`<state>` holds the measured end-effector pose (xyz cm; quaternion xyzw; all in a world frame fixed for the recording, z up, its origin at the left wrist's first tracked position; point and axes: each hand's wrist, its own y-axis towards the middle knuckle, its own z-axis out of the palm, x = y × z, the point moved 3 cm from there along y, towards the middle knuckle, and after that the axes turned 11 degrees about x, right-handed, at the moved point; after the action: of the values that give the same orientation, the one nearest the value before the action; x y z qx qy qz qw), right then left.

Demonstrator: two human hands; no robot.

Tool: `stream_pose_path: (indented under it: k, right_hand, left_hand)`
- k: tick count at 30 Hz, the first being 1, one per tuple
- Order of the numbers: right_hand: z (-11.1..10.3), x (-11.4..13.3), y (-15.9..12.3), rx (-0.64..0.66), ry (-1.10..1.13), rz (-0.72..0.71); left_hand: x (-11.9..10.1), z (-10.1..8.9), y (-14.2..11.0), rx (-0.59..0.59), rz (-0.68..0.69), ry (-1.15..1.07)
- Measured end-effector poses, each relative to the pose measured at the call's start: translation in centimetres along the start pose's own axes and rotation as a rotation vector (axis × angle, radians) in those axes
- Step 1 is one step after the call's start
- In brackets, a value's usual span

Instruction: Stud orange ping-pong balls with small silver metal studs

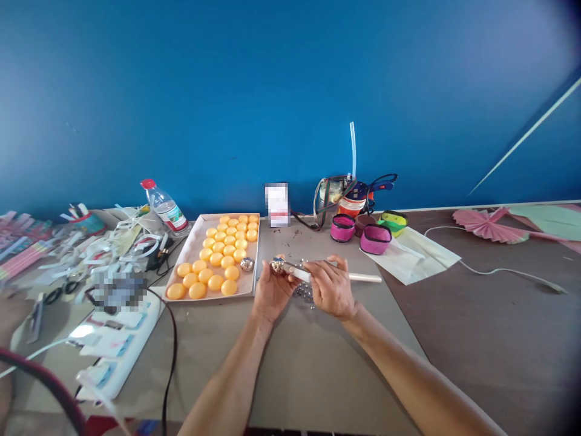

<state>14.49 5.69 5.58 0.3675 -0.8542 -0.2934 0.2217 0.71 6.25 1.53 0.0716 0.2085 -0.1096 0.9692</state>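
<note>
My left hand (pixel 272 297) is closed round a small ball (pixel 278 265) covered in shiny silver pieces. In my right hand (pixel 330 286) is a slim white tool (pixel 300 274) with a narrow metal tip, and the tip meets the ball's right side. A white rod (pixel 365 278) shows beyond the right hand; whether it belongs to the tool I cannot tell. Loose shiny bits (pixel 303 293) lie on the table under the hands. To the left, a shallow white tray (pixel 257 242) holds several orange balls (pixel 216 283) and one silver-covered ball (pixel 247 264).
Magenta containers (pixel 376 239), a green-yellow one (pixel 393 223) and white paper (pixel 411 257) are to the right. Behind stands an orange-and-white cup (pixel 351 207). A bottle (pixel 167 209), scissors (pixel 61 292), power strip (pixel 122 348) and cables (pixel 175 357) crowd the left, where another person's arm (pixel 11 315) shows.
</note>
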Motion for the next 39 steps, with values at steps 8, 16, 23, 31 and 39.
stream_pose_path:
  k: [8,16,23,31,39]
  right_hand:
    - [-0.1,-0.2,-0.2,-0.006,-0.007,0.010]
    - [0.9,0.4,-0.1,0.057,-0.044,0.022]
    - [0.4,0.2,0.0,-0.007,-0.030,0.031]
    - [0.2,0.3,0.0,-0.031,-0.022,0.025]
    - [-0.2,-0.1,0.0,-0.042,-0.025,0.043]
  left_hand:
    - [-0.5,-0.5,0.2,-0.079,-0.013,-0.028]
    - [0.0,-0.9,0.1,-0.042,-0.034,0.026]
    - [0.2,-0.7,0.1,-0.049,-0.024,0.046]
    - [-0.2,-0.5,0.0,-0.049,0.004,0.093]
    - [-0.3,0.2,-0.1,-0.029,0.043,0.172]
